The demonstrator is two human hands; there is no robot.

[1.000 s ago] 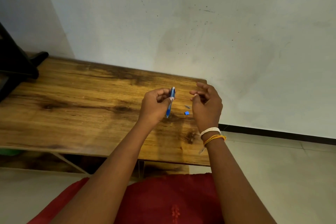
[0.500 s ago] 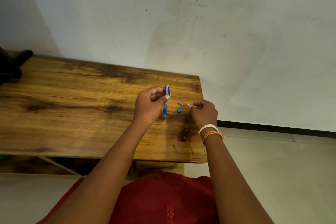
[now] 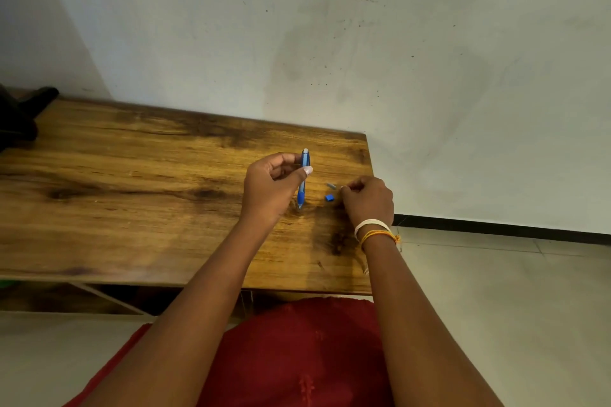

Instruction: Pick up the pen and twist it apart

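The left hand (image 3: 272, 188) grips a blue pen (image 3: 303, 177) upright, tip down just above the wooden table (image 3: 132, 195). The right hand (image 3: 368, 200) rests on the tabletop with fingers curled, pinching something too small to identify, just beside a small blue piece (image 3: 329, 197) and a grey piece (image 3: 331, 186).

Looking like a plain room in a home, sparsely furnished.

Showing a low wooden table (image 3: 139, 182) with dark-stained grain, pushed up against a bare, scuffed white wall (image 3: 363, 43); meeting pale floor tiles (image 3: 512, 291) along a dark skirting strip (image 3: 496, 228); carrying a black object (image 3: 20, 116) at the far left edge, too cropped to identify, possibly a stand or chair part; hinting at an open shelf (image 3: 99, 301) under the tabletop. Lacking shop fittings, lab gear or office equipment, pointing to domestic use.
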